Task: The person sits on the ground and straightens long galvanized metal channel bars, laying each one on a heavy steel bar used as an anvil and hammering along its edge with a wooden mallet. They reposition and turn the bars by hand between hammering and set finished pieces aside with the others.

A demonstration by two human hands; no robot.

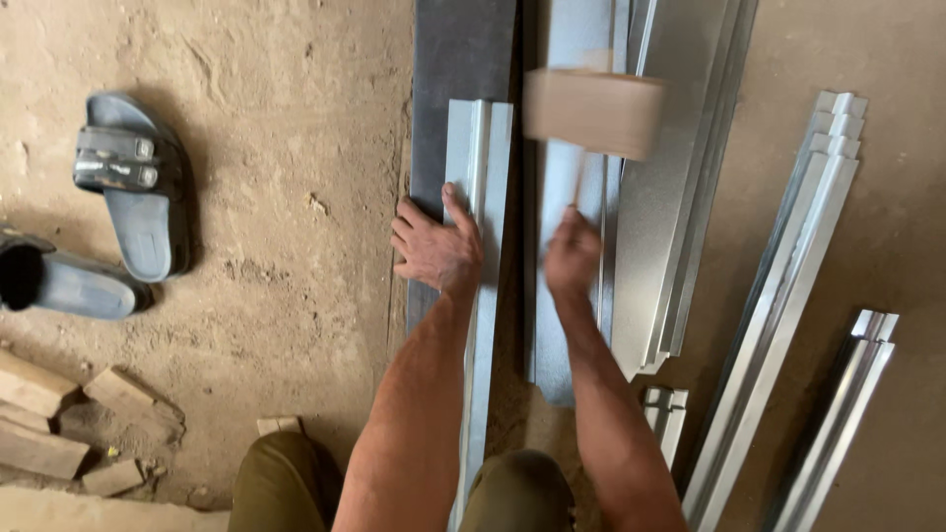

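Wooden mallet [594, 111] gripped by right hand [572, 253] | left hand [437, 244] spread flat on metal strip [480, 158]

Soft daylight — mallet [593, 111] blurred, metal faintly glaring.

We see no packages, labels, signs or screens anywhere in this view.
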